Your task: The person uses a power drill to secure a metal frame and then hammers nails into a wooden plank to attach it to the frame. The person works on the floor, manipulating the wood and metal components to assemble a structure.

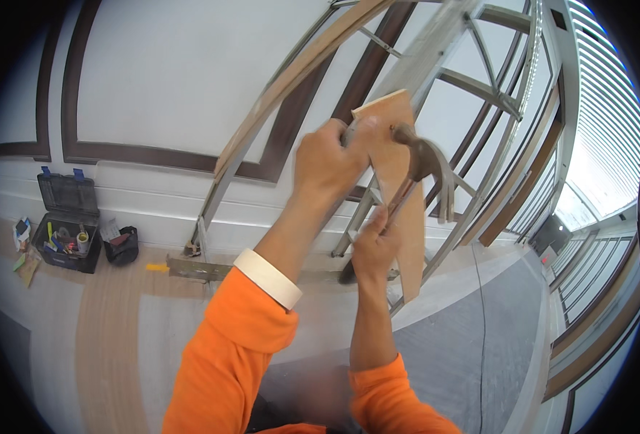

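Note:
A long, light-brown wooden board [409, 249] slants across the metal stepladder [482, 88]. My left hand [325, 160] is closed around the board's left edge near its upper end, the thumb lying on its face. A small grey piece shows beside those fingers; I cannot make out what it is. My right hand [373, 249] is wrapped around the handle of a claw hammer [425, 158]. The hammer's head is over the board, close to a small dark spot on the wood, with its claw turned right. Whether head and board touch, I cannot tell.
An open black toolbox [66, 242] with tools stands by the white panelled wall [182, 79] at left. A black bag [121, 246] sits beside it. Behind my left arm, a long flat piece [197, 269] lies low. A cable [481, 318] crosses the grey floor covering [446, 354].

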A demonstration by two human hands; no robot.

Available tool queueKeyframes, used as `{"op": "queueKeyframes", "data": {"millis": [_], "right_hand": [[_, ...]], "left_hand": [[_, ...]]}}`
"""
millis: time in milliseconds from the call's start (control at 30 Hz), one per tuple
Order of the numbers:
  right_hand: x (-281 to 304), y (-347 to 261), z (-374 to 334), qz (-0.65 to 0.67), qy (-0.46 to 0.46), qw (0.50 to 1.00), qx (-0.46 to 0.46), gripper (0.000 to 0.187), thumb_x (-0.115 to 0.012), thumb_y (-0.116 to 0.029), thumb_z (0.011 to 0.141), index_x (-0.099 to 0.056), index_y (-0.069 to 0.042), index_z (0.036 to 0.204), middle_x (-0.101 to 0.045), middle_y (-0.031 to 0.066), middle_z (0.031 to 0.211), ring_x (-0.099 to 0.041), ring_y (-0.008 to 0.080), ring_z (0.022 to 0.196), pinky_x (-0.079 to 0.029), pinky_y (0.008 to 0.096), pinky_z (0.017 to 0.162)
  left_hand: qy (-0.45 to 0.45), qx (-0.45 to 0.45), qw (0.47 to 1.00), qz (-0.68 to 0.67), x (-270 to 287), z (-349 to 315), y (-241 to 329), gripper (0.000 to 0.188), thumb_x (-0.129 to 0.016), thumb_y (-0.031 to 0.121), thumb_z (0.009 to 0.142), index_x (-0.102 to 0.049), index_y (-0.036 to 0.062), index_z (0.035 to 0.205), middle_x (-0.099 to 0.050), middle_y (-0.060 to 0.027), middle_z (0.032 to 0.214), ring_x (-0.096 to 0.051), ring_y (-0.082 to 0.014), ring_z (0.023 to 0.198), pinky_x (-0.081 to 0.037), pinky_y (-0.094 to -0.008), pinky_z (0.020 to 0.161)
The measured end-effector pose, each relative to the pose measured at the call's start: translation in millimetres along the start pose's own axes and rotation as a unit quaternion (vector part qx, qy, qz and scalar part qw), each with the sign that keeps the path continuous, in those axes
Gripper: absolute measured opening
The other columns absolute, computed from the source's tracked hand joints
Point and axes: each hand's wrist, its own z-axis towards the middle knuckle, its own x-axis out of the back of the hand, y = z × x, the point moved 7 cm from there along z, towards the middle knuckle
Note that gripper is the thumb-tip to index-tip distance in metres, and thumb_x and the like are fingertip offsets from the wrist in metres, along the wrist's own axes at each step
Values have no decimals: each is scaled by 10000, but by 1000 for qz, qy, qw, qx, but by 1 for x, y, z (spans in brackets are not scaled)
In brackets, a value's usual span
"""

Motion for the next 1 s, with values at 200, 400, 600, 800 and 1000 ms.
{"op": "queueKeyframes", "data": {"millis": [200,400,600,800,1000], "right_hand": [[86,-29,-7,344,194,916,64,433,-367,-449,970,-505,-82,785,-437,18,468,-466,137,405,-411,258,399],[31,9,-13,-52,76,987,128,321,-453,-368,957,-517,-84,822,-485,31,511,-502,140,430,-430,224,429],[82,-27,-22,494,301,811,82,583,-259,-660,918,-430,-124,766,-432,20,524,-448,139,394,-439,293,388],[18,3,-5,216,-18,972,-88,398,-426,-440,969,-467,-102,763,-416,-4,523,-416,116,403,-383,252,381],[18,-2,1,111,115,983,88,424,-366,-425,981,-485,-79,766,-459,10,525,-428,129,405,-401,259,420]], "left_hand": [[-14,-5,1000,-22,9,5,3,635,-553,590,806,-582,-25,652,-564,-181,558,-581,-302,560,-455,-393,573],[1,5,1000,-5,9,16,-2,626,-558,581,806,-574,-21,637,-560,-179,554,-561,-294,535,-443,-379,549],[-7,0,999,-38,5,6,-1,620,-583,567,801,-569,-31,640,-558,-187,565,-568,-281,553,-441,-370,552],[-4,15,1000,-11,6,6,-11,632,-576,580,801,-569,-30,635,-565,-188,578,-570,-294,563,-449,-382,573],[3,4,999,-38,-3,3,2,627,-582,575,800,-569,-29,632,-562,-194,585,-571,-273,577,-448,-380,583]]}}
